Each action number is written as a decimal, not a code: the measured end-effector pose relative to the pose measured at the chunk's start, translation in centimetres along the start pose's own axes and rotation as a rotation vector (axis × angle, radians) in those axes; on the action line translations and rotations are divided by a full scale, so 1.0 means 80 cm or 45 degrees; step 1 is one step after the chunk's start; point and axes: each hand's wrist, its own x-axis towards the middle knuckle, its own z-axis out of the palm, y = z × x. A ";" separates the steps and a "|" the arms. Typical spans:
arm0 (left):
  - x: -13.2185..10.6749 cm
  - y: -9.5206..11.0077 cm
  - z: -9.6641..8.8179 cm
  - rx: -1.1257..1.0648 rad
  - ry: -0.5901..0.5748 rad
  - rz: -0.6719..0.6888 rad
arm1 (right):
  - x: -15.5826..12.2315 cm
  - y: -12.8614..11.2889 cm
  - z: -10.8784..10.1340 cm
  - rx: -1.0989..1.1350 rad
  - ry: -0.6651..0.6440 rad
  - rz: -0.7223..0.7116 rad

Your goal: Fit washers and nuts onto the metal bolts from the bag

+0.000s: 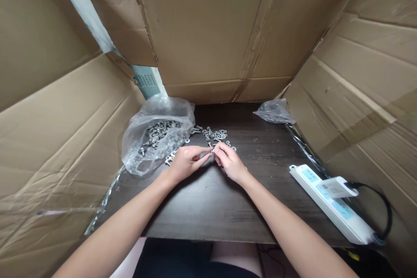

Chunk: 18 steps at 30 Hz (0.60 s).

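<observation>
Over the middle of the table my left hand [188, 161] and my right hand [230, 163] meet at the fingertips. Both are closed in a pinch on a small shiny metal bolt [213, 151], mostly covered by the fingers. Whether a nut or washer sits on it is too small to make out. Just beyond the fingers lies a loose pile of bolts, nuts and washers [217, 134]. A few bolts [169, 157] lie beside my left hand, partly hidden by it. To the left, an open clear plastic bag [135, 156] holds many metal fasteners [161, 132].
Cardboard walls [211, 26] enclose the dark wooden table [208, 208] at the back and both sides. A crumpled plastic bag [276, 111] lies at the back right. Along the right edge is a white power strip [329, 208] with a plugged-in adapter [337, 187] and black cable.
</observation>
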 end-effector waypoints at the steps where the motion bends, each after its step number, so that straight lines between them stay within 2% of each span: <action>1: 0.000 0.002 0.000 -0.007 0.003 -0.005 | 0.000 0.001 0.000 -0.015 0.007 0.002; 5: 0.001 0.006 0.000 -0.045 -0.004 -0.057 | 0.000 0.001 0.000 -0.024 0.013 0.058; 10: 0.000 0.000 -0.001 -0.078 0.011 -0.127 | -0.001 -0.003 -0.002 0.011 -0.026 0.024; 18: 0.001 0.005 0.000 -0.039 0.004 -0.063 | 0.000 -0.001 0.000 -0.007 -0.012 0.015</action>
